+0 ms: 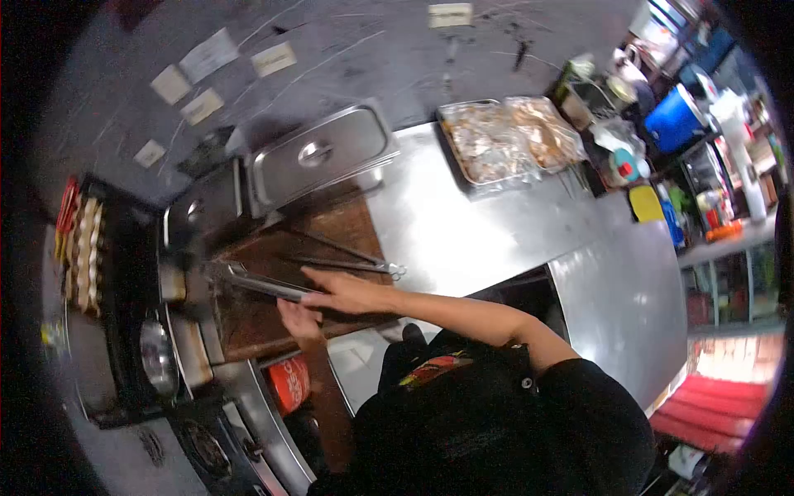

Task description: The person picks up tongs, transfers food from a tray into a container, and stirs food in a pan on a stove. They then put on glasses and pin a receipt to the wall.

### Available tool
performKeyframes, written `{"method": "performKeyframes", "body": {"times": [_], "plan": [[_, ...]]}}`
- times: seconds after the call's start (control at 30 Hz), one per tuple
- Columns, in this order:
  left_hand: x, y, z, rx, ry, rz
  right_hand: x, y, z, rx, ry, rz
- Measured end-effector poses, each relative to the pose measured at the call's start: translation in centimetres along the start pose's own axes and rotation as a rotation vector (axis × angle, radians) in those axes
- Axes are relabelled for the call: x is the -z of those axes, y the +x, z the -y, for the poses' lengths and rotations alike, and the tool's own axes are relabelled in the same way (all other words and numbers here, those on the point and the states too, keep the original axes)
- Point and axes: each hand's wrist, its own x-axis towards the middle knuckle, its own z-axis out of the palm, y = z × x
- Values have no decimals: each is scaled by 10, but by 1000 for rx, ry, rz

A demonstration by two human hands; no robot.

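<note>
**Two hands at a long metal utensil**

The left hand [303, 322] and right hand [349, 293] meet at the near end of the metal utensil [269, 285] (how firmly either grips, I cannot tell), above a wooden board [335, 221]. Tongs [351, 266] lie on the board; beyond, a lidded steel pan [318, 157] stands on the counter [447, 223].

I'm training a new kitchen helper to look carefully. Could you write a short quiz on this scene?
1. True or false: in this view, the blue container is to the left of the long metal utensil.

2. Where is the red container?
A) on top of the brown board
B) beyond the board's near edge, toward the person
C) against the wall

3. Fill in: of the left hand and the right hand, the nearer to the open tongs is the ____ hand.

Key: 1 false; 2 B; 3 right.
</note>
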Motion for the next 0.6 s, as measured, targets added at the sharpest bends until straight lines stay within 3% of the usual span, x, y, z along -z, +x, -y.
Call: {"method": "performKeyframes", "body": {"times": [0.03,0.07,0.1,0.17,0.2,0.23,0.27,0.33,0.4,0.47,0.6], "plan": [[-26,-17,-1,38,-137,28,18,-13,23,-144,150,162],[-39,-28,11,-84,33,151,25,-24,16,-152,149,141],[-50,-37,21,-212,203,272,31,-36,5,-66,88,-37],[-105,-46,-3,-182,557,409,53,-69,-7,-4,89,-346],[-132,-46,-9,-417,784,505,68,-93,-12,-25,150,-476],[-168,-49,-17,-590,789,546,81,-113,-33,-39,-70,-655],[-189,-46,-3,-659,812,563,95,-138,-45,-211,128,-705],[-238,-51,21,-688,836,612,126,-189,-20,-390,208,-908],[-284,-47,64,-900,966,734,142,-237,-51,-432,-66,-1159],[-325,-40,105,-1140,993,873,156,-278,-57,-601,-8,-1260],[-388,-33,169,-1368,1159,905,162,-336,-69,-681,-166,-1301]]}}
